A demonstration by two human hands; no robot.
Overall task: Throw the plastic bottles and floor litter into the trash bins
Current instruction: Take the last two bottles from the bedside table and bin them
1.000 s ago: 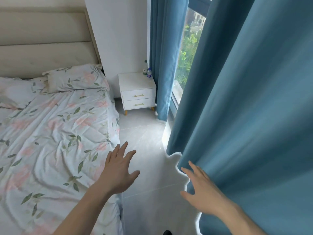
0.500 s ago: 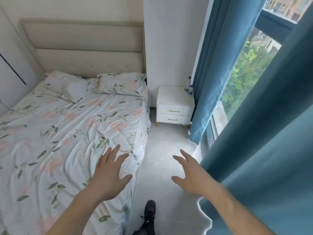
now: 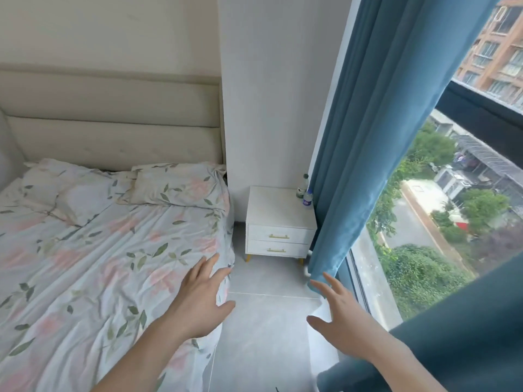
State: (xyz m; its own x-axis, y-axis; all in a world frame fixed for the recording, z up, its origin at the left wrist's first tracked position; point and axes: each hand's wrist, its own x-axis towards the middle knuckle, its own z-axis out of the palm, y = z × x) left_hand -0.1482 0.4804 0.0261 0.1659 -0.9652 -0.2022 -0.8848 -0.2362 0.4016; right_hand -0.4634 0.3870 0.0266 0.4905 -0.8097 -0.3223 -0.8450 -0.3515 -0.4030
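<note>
Two plastic bottles stand at the back right corner of a white nightstand (image 3: 278, 206): a taller one with a dark cap (image 3: 302, 187) and, in front of it, a shorter one with a blue cap (image 3: 308, 198). My left hand (image 3: 202, 295) is stretched forward over the bed's edge, fingers spread, holding nothing. My right hand (image 3: 341, 315) reaches forward above the floor near the curtain, fingers spread and empty. Both hands are well short of the nightstand. No trash bin is in view.
A bed (image 3: 99, 250) with floral sheets and pillows fills the left. A narrow strip of grey tiled floor (image 3: 268, 321) runs between the bed and the window. Blue curtains (image 3: 353, 165) hang beside the nightstand and at the lower right, before a large window (image 3: 438, 222).
The view has moved forward along the aisle and turned left; the nightstand and bottles look nearer and more central. Both hands stay open and stretched forward. The shoe seen below is out of view.
</note>
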